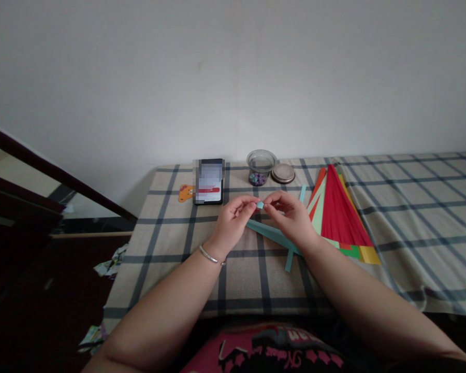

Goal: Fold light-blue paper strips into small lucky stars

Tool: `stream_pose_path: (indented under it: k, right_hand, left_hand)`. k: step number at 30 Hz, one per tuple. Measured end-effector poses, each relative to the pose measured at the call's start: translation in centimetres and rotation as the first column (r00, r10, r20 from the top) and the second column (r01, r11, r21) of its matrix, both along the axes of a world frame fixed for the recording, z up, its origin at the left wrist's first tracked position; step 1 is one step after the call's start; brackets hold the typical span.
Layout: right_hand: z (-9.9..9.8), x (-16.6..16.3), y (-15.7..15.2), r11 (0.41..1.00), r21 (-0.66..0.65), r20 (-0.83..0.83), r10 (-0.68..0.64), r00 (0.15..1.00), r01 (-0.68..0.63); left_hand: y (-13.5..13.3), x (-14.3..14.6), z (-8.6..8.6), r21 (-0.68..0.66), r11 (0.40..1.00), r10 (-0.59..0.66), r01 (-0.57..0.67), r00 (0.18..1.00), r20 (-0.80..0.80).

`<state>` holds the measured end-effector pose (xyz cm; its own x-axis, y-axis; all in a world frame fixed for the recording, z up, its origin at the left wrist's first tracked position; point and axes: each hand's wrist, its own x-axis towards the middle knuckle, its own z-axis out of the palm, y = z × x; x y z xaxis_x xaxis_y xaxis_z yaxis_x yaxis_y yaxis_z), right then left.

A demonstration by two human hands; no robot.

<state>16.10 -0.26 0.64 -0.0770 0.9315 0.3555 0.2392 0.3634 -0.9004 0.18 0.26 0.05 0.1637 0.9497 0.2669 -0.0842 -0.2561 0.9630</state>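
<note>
Between my two hands, a small light-blue folded paper piece [260, 205] is pinched by the fingertips, held above the table. My left hand [238, 215] grips its left side with thumb and forefinger. From the other side my right hand [289, 212] pinches it the same way. Beneath the hands, light-blue paper strips [270, 232] lie across one another on the cloth, partly covered by my right hand. To the right of that hand a fan of coloured paper strips [339, 217], red, orange, green and yellow, is spread out.
A clear plastic cup [261, 168] with small purple and blue pieces stands at the back, its round lid [283, 173] beside it. A phone [209, 181] leans near an orange bear cutout [185, 193]. The checked tablecloth [163, 274] ends at the left; a dark railing [62, 171] lies beyond.
</note>
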Motion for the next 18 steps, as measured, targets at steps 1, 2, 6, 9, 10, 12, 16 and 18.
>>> stream_pose_path:
  k: [1,2,6,9,10,12,16,18]
  right_hand:
    - [-0.03,0.03,0.03,1.000,-0.004,0.003,0.005,1.000,-0.005]
    - [-0.04,0.06,0.06,1.000,-0.007,0.005,0.012,1.000,-0.012]
    - [-0.05,0.17,0.15,1.000,-0.013,-0.008,0.029,1.000,-0.029]
    - [-0.01,0.13,0.15,0.999,-0.025,-0.043,0.035,0.998,-0.036]
    - [0.01,0.08,0.13,0.999,-0.030,-0.053,0.041,0.998,-0.043]
    - [0.06,-0.02,0.05,0.997,-0.040,-0.067,0.057,0.996,-0.060]
    - [0.20,-0.09,-0.15,0.997,-0.033,-0.079,0.065,0.995,-0.067]
    - [0.31,-0.06,-0.26,0.998,-0.011,-0.065,0.065,0.996,-0.066]
  left_hand:
    - [0.00,-0.02,0.06,0.002,1.000,0.009,-0.009,1.000,-0.007]
    - [0.02,-0.04,0.07,0.000,1.000,0.019,-0.019,1.000,-0.011]
    - [0.16,-0.07,-0.16,-0.032,0.999,-0.007,0.007,1.000,0.019]
    - [0.22,-0.15,-0.22,-0.053,0.996,-0.067,0.068,0.997,0.037]
    - [0.22,-0.18,-0.17,-0.057,0.995,-0.082,0.083,0.996,0.031]
    - [0.19,-0.21,-0.05,-0.063,0.993,-0.099,0.100,0.995,0.013]
    - [0.11,-0.14,0.03,-0.088,0.990,-0.109,0.112,0.993,0.042]
    - [0.07,-0.04,-0.04,-0.108,0.987,-0.110,0.116,0.992,0.067]
